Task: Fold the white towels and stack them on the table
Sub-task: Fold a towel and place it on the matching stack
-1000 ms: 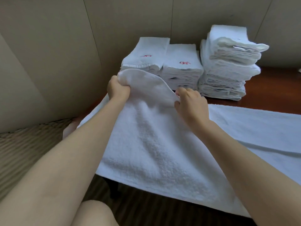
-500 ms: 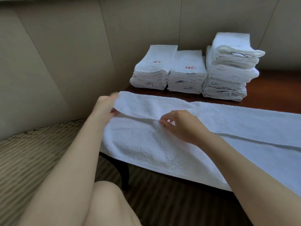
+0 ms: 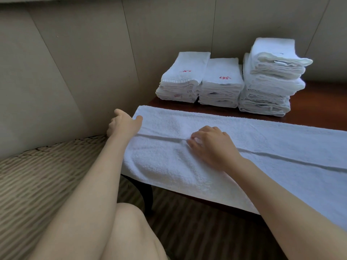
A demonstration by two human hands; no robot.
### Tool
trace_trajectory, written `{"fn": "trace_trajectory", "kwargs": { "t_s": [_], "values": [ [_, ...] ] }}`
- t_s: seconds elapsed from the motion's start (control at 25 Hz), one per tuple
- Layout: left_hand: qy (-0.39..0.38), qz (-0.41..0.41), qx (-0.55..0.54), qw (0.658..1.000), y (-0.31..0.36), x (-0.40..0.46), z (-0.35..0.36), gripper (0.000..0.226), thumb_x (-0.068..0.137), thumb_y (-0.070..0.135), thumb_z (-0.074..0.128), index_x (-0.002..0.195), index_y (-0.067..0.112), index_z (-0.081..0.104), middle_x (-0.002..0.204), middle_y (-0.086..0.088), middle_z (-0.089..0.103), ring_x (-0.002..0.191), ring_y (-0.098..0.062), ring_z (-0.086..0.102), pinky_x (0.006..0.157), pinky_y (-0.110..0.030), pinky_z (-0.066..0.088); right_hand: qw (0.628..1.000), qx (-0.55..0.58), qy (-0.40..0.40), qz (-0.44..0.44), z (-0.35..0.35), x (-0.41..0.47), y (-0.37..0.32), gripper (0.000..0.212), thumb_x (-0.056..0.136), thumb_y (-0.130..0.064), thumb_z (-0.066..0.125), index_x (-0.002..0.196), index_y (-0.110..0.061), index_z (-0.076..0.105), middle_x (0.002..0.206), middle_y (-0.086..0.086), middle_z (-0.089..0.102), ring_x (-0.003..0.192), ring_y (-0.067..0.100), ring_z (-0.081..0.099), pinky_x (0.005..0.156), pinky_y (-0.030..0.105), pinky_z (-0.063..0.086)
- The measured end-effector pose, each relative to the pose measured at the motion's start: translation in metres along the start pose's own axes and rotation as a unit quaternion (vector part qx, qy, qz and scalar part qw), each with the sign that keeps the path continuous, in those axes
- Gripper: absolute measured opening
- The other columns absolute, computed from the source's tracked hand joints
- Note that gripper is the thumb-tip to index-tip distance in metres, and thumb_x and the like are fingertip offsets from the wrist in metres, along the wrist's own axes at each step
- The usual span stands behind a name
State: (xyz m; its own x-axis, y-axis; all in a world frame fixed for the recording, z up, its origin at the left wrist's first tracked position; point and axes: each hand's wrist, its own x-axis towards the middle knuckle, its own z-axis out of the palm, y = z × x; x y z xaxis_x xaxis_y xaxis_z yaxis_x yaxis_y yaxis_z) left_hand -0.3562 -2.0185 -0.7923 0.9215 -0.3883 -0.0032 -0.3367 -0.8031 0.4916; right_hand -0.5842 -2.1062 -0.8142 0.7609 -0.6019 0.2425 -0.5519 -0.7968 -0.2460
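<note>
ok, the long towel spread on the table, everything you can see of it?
The long towel is white terry, laid flat along the dark wooden table, its near edge hanging over the front. A lengthwise fold seam runs along it. The left hand touches its left end; the right hand rests at the seam, fingers curled.

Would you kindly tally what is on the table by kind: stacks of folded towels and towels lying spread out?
Stacks of folded towels: 3 (left stack, middle stack, tall right stack)
Spread-out towel: 1
Total: 4
</note>
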Motion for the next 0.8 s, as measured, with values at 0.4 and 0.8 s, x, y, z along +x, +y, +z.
{"fn": "trace_trajectory", "kwargs": {
  "t_s": [0.4,0.8],
  "values": [
    [0.101,0.070,0.043,0.992,-0.012,0.009,0.003,0.033,0.090,0.010,0.057,0.120,0.010,0.043,0.126,-0.020,0.046,0.116,-0.038,0.045,0.096,-0.044,0.033,1.000,-0.004,-0.003,-0.023,0.011,0.012,-0.007,0.038,0.099,-0.042,0.039,0.125,-0.021,0.056,0.129,0.001,0.050,0.117,0.021,0.045,0.090,0.033,0.034],
    [-0.094,0.506,0.053,0.856,0.123,-0.118,0.070,0.059,0.095,0.044,0.045,0.147,0.022,0.029,0.153,-0.014,0.023,0.141,-0.026,0.022,0.113,-0.038,0.022,0.973,-0.059,-0.013,0.223,-0.051,-0.045,0.129,0.046,0.097,-0.046,0.037,0.137,-0.025,0.044,0.140,0.007,0.044,0.132,0.026,0.036,0.105,0.044,0.032]
  ]
}}
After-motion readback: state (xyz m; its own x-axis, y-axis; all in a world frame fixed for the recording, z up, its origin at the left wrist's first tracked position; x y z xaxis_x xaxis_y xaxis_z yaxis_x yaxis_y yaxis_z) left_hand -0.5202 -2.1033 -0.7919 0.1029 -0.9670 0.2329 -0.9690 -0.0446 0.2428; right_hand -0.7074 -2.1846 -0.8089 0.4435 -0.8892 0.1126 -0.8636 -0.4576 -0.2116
